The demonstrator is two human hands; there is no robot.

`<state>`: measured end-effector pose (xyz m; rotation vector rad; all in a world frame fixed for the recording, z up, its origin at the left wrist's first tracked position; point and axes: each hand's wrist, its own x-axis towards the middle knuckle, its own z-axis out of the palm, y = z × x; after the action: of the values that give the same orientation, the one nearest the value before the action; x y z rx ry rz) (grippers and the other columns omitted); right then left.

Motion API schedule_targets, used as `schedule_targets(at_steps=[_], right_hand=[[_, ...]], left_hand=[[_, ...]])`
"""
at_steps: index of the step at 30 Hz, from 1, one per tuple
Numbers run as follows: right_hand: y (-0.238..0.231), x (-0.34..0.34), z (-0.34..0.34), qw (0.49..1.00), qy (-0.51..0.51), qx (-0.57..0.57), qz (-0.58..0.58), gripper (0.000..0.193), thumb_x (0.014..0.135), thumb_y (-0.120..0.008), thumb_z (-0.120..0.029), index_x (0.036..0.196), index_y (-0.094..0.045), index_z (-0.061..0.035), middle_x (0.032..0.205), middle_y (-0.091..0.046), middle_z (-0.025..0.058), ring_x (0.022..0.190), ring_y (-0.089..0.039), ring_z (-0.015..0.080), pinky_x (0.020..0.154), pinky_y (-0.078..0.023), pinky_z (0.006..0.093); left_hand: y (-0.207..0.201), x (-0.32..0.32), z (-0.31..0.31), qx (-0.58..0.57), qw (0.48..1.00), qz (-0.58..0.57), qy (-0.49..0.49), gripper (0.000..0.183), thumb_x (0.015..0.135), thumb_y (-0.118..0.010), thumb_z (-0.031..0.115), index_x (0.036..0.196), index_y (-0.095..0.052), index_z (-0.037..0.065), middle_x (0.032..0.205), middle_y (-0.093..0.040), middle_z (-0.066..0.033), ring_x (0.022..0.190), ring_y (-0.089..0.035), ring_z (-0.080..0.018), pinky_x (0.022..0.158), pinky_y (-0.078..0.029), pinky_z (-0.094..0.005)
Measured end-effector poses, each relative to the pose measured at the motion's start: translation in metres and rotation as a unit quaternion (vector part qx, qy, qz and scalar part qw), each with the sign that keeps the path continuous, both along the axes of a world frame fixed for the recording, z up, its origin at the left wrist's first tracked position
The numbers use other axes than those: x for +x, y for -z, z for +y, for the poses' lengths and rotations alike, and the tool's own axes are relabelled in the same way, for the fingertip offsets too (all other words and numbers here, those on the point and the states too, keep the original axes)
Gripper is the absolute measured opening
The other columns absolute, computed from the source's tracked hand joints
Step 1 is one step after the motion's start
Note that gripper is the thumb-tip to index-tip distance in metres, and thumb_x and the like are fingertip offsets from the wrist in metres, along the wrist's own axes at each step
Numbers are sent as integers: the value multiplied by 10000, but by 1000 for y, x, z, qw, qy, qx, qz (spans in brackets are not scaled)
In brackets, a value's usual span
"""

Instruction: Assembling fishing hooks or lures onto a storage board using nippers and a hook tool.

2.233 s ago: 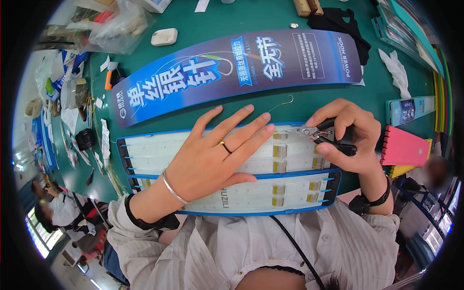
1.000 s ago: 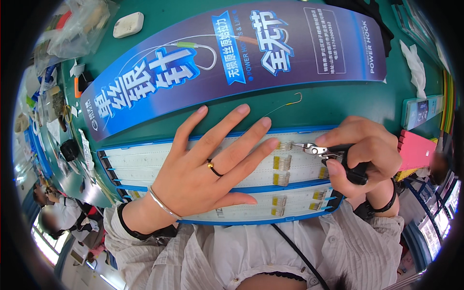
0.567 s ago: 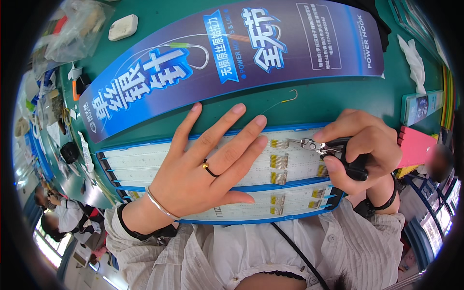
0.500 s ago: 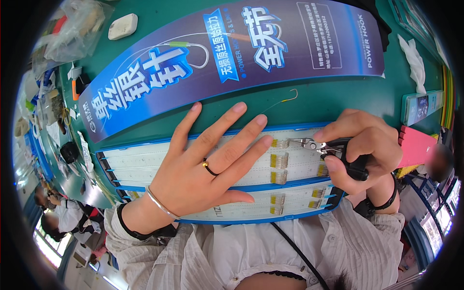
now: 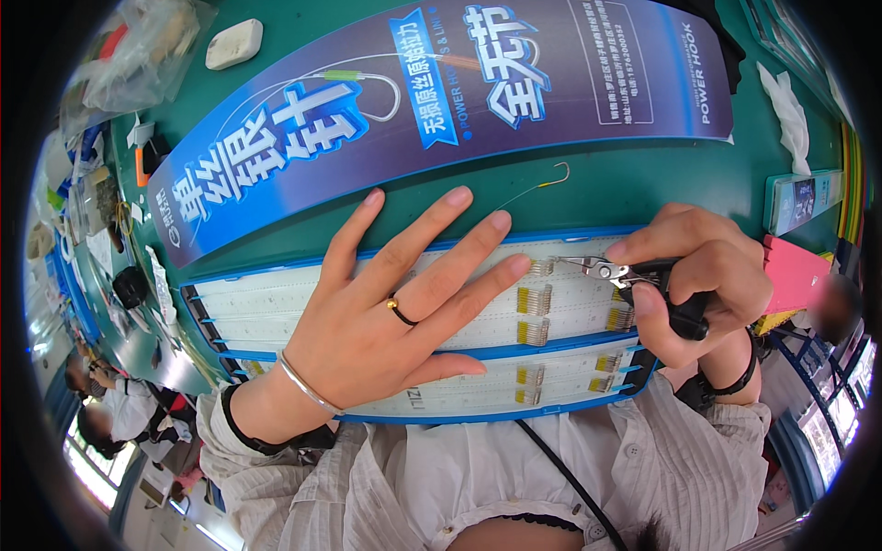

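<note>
A blue-edged, white-lined fishing hook box (image 5: 303, 323) lies open in front of me, with small bundles of hooks (image 5: 533, 301) in rows on its panels. My left hand (image 5: 395, 303) rests flat across it, fingers spread, one fingertip by the topmost bundle. In my right hand (image 5: 703, 271) is a pair of small pliers (image 5: 602, 268) with dark handles. Their slim jaws reach that same top bundle; whether they grip a hook is too small to tell. Beyond my fingertips, a single hook on a thin line (image 5: 554, 177) lies on the green tabletop.
A long blue and purple printed panel (image 5: 570, 110) spans the far table, with a looped clear line on it. A white case (image 5: 234, 44) and plastic bags (image 5: 138, 55) sit far left. On the right are a crumpled tissue (image 5: 785, 119), a flat teal box (image 5: 804, 202) and a pink pad (image 5: 792, 275).
The pliers and my right hand have shifted slightly right. My left fingertips have edged right, toward the top bundle, and the box sits a little farther from me.
</note>
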<state>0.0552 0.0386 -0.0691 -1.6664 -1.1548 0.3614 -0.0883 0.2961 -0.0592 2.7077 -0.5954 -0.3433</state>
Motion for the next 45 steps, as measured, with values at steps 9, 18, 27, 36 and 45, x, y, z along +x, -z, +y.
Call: schedule_targets(at_steps=[9, 18, 27, 36, 45], right_hand=[[-2, -2, 6, 1000, 14, 10, 7, 281, 695, -730, 78, 680, -483, -54, 846, -712, 221, 620, -661, 224, 532, -523, 280], [1, -4, 3, 1000, 4, 7, 20, 268, 747, -705, 22, 765, -458, -81, 916, -707, 267, 664, -610, 200, 573, -449, 298], [10, -7, -5, 998, 48, -3, 39, 269, 757, -654, 6, 716, -406, -92, 874, -688, 199, 736, -612, 265, 641, -485, 361], [11, -3, -19, 994, 100, -33, 13, 148, 910, -531, 7, 868, -396, -36, 1028, -533, 149, 894, -508, 181, 795, -435, 276], [1, -8, -49, 992, 80, 58, -80, 153, 981, -654, -101, 937, -523, -35, 1021, -701, 153, 473, -446, 73, 458, -376, 208]], left_hand=[[2, 0, 0, -3, 1000, -10, 2, 670, 904, -449, 659, 1376, -620, 217, 1494, -508, -57, 1407, -441, -322, 1170, -238, -573], [2, 1, 2, -15, 999, -25, 22, 665, 890, -548, 582, 1321, -615, 78, 1488, -506, -111, 1404, -444, -345, 1156, -260, -619], [11, -14, 1, -88, 994, -55, -13, 814, 654, -776, 520, 1274, -602, 23, 1534, -437, -131, 1459, -339, -372, 1121, -304, -644], [-2, 24, -39, -27, 978, -149, -141, 386, 752, -717, 284, 992, -682, -17, 1059, -663, -118, 1031, -543, -272, 841, -431, -404], [15, 47, -60, 91, 957, -246, -127, 193, 769, -656, 162, 867, -711, 6, 876, -666, -87, 953, -555, -249, 763, -422, -333]])
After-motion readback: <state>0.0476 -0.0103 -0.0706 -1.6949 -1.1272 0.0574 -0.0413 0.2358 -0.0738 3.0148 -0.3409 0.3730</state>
